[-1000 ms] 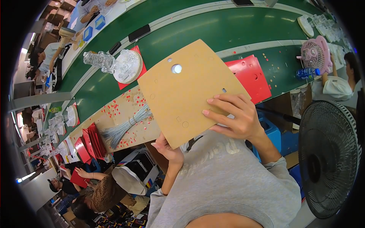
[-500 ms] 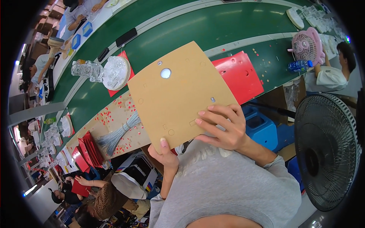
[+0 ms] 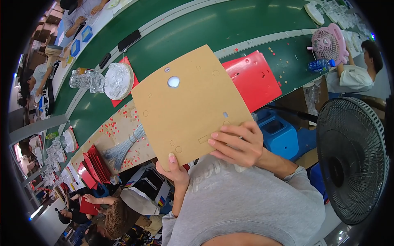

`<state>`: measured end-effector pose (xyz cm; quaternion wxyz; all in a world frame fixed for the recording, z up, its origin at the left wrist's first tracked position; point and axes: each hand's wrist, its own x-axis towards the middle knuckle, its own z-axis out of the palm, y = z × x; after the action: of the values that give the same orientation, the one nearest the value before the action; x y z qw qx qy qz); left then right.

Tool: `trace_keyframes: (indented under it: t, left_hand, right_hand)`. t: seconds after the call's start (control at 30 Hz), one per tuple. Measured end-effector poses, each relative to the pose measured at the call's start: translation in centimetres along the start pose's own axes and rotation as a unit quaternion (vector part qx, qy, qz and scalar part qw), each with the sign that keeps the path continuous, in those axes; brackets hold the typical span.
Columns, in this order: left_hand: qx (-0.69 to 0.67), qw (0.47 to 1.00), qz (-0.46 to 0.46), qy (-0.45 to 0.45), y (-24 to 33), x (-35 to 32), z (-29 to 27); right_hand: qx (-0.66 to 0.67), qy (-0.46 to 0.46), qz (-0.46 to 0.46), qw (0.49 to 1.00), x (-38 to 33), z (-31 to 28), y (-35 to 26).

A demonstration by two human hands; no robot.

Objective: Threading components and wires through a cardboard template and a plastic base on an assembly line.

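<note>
A square brown cardboard sheet [image 3: 184, 106] is held up in front of me at a slant. It has a large round hole, two smaller holes and several faint cut outlines. My left hand [image 3: 174, 170] is closed on its bottom left corner, thumb on the face and the other fingers mostly hidden behind. At the lower right edge, my right hand [image 3: 240, 143] grips the sheet with its fingertips lying on the face; its thumb is out of sight. Just beyond the sheet's right side lie glossy red sheets [image 3: 256, 82] with small cut-outs, on the green table [image 3: 172, 39].
Left on the bench lie a bundle of grey wire ties [image 3: 125, 147], red folded pieces [image 3: 98, 162] and scattered red bits. Behind them stands a round white tray [image 3: 119, 82] of clear pieces. A large black fan [image 3: 349, 162] and a blue stool [image 3: 281, 137] are right. Other people work nearby.
The cardboard sheet has tipped slightly and sits a little lower at its right side. My right fingertips have slid back toward its edge, uncovering a small round outline. Both hands still hold it.
</note>
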<state>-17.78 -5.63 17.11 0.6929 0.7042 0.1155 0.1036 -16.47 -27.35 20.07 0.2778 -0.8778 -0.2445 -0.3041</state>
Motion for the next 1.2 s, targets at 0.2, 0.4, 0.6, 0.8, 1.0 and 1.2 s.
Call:
trace_keyframes:
  t: [0.2,0.4,0.6,0.8,1.0,1.2]
  left_hand:
    - [0.025,1.000,-0.005,0.010,0.2,-0.4,0.0]
    - [0.016,1.000,0.003,0.001,-0.3,-0.4,-0.5]
    - [0.003,1.000,-0.006,-0.021,0.7,0.1,-0.2]
    - [-0.013,0.999,-0.015,-0.036,1.0,0.3,-0.5]
    - [-0.062,0.996,-0.056,-0.021,1.0,0.2,-1.5]
    - [-0.018,0.995,-0.088,-0.047,4.0,2.9,-1.5]
  right_hand:
    - [-0.010,0.008,0.037,0.999,-0.7,0.0,0.2]
    - [-0.006,-0.006,0.078,0.997,-0.2,-0.3,0.6]
    - [0.026,-0.027,0.128,0.991,0.2,-0.7,1.0]
    - [0.020,-0.041,0.106,0.993,-0.2,-0.8,1.4]
    - [0.039,-0.055,0.134,0.989,-0.3,-0.8,1.8]
    - [0.072,-0.058,0.134,0.987,-0.3,-0.7,2.1]
